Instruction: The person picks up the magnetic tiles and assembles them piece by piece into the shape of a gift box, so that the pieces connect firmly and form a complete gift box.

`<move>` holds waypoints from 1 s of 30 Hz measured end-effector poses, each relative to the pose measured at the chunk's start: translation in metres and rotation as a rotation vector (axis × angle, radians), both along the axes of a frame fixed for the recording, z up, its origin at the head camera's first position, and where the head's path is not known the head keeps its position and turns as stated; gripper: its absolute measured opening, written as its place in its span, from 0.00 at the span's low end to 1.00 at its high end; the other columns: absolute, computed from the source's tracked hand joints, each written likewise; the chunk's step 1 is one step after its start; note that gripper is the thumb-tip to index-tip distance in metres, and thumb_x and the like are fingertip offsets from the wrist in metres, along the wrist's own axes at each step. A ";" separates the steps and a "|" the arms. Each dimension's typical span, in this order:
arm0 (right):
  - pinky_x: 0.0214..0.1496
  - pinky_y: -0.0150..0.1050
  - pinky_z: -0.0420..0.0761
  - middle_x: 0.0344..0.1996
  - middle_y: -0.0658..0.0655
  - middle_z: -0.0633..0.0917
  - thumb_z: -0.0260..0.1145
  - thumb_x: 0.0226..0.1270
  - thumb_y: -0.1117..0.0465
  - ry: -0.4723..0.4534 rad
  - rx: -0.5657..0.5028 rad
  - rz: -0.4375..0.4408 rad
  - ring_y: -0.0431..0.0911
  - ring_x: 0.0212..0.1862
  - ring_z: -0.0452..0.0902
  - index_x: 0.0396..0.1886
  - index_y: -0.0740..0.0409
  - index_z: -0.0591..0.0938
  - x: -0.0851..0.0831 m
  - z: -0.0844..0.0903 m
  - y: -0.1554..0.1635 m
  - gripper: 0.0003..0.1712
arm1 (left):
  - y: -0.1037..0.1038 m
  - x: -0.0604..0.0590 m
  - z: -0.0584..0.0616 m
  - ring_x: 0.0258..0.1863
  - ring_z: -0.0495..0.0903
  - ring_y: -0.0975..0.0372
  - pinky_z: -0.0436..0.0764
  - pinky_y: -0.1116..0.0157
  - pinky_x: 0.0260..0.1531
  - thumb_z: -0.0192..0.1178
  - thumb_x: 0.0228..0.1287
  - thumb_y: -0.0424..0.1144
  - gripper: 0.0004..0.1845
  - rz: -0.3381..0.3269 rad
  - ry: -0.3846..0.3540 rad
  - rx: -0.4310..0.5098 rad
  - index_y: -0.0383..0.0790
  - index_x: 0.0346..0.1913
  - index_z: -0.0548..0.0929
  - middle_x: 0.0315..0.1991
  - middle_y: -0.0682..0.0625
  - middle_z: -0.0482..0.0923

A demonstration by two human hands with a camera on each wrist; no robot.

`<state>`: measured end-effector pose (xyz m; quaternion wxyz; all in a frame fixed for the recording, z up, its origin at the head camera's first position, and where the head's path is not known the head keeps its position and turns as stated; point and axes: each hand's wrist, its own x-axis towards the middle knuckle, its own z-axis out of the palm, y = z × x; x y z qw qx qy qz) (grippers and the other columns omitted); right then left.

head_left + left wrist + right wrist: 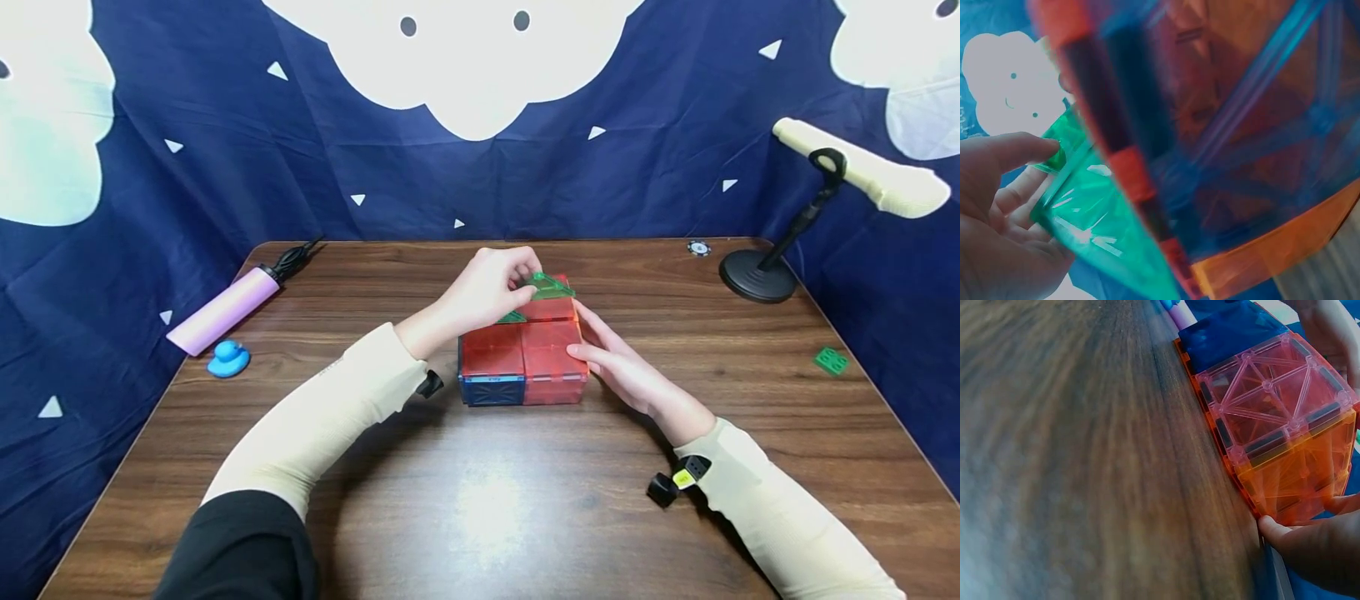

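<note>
Mid-bench, the left hand (487,287) has its grip pinched on a green triangle tile (550,286) at the far top of the magnetic tile box (522,358), while the right hand (626,367) rests flat, fingers straight, against the box's right side.

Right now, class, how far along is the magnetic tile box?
Done: the tile box stands on the table, its red top tiles and blue front tile in place. In hand: the left hand pinches a green tile at the back while the right hand steadies the side. Left: seating that tile.
</note>
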<state>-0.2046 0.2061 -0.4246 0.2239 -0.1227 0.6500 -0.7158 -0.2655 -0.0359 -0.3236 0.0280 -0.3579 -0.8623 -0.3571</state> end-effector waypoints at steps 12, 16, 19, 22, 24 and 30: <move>0.65 0.32 0.71 0.80 0.56 0.52 0.57 0.77 0.63 -0.013 -0.037 -0.010 0.52 0.78 0.52 0.85 0.44 0.44 0.001 0.001 -0.001 0.45 | 0.007 0.004 -0.015 0.38 0.82 0.63 0.80 0.67 0.45 0.68 0.64 0.31 0.06 0.004 -0.035 -0.064 0.39 0.42 0.84 0.35 0.51 0.85; 0.65 0.32 0.71 0.80 0.56 0.51 0.57 0.77 0.63 -0.016 -0.038 -0.011 0.52 0.77 0.52 0.85 0.43 0.44 0.001 0.001 -0.002 0.45 | 0.007 0.006 -0.015 0.37 0.82 0.64 0.80 0.67 0.45 0.69 0.64 0.32 0.06 0.022 -0.045 -0.087 0.40 0.41 0.84 0.35 0.52 0.85; 0.64 0.32 0.71 0.80 0.56 0.52 0.57 0.77 0.63 -0.016 -0.038 -0.010 0.52 0.77 0.53 0.85 0.43 0.44 0.000 0.001 -0.002 0.46 | 0.007 0.006 -0.014 0.38 0.82 0.64 0.80 0.66 0.45 0.70 0.64 0.33 0.06 0.039 -0.040 -0.101 0.41 0.41 0.84 0.35 0.53 0.85; 0.64 0.32 0.71 0.80 0.56 0.52 0.57 0.77 0.62 -0.013 -0.033 -0.007 0.52 0.77 0.53 0.85 0.43 0.44 0.000 0.001 -0.002 0.46 | 0.006 0.006 -0.014 0.38 0.82 0.64 0.80 0.65 0.44 0.70 0.64 0.34 0.06 0.055 -0.035 -0.116 0.43 0.41 0.84 0.35 0.54 0.85; 0.64 0.32 0.71 0.80 0.56 0.52 0.57 0.77 0.62 -0.011 -0.030 -0.006 0.52 0.77 0.53 0.85 0.43 0.44 0.000 0.001 -0.002 0.45 | 0.005 0.006 -0.015 0.38 0.82 0.65 0.80 0.64 0.43 0.70 0.64 0.35 0.06 0.069 -0.037 -0.129 0.44 0.40 0.84 0.35 0.54 0.85; 0.65 0.32 0.71 0.80 0.56 0.52 0.57 0.77 0.61 -0.010 -0.023 -0.008 0.52 0.77 0.53 0.85 0.43 0.45 0.001 0.002 -0.002 0.45 | 0.001 0.006 -0.016 0.36 0.82 0.64 0.80 0.62 0.41 0.72 0.62 0.37 0.07 0.080 -0.049 -0.139 0.45 0.39 0.83 0.35 0.54 0.85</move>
